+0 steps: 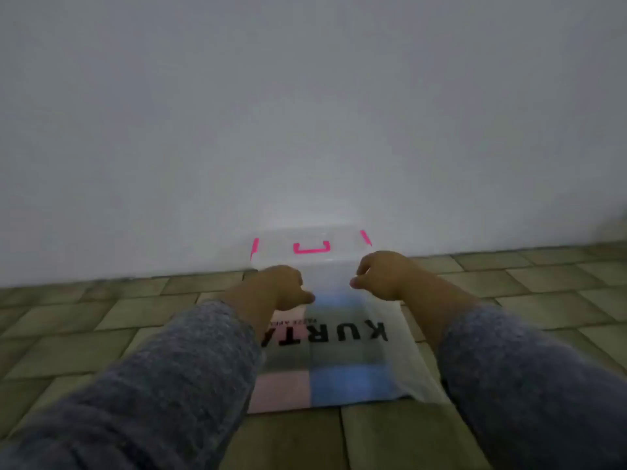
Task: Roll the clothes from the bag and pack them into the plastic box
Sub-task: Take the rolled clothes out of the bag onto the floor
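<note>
The left hand's (274,286) fingers are curled under into the palm, with the thumb stretched out to the right along the far edge of the bag (400,351). It grips the film at the bag's far left corner. The right hand's (381,276) fingers are bent in the same way, thumb tip pointing left, and it holds the far right corner. The view is blurred, so the exact pinch points are soft. Both wrists come out of grey-blue knitted sleeves (190,368) that reach forward from the near edge of the view, one on each side of the bag.

The bag is translucent plastic with large black letters across its middle, upside down from here. It lies flat on the tiled floor (101,320), lengthwise between the arms. Folded clothes (353,381) show through the film as pink, blue and grey-green patches, filling the bag from its near end towards the lettering.

Just beyond the hands stands the plastic box (342,244), clear-walled, with a pink latch (311,248) on its near face and pink strips at both side corners. It sits at the floor's far edge, against the plain white wall (305,113).
</note>
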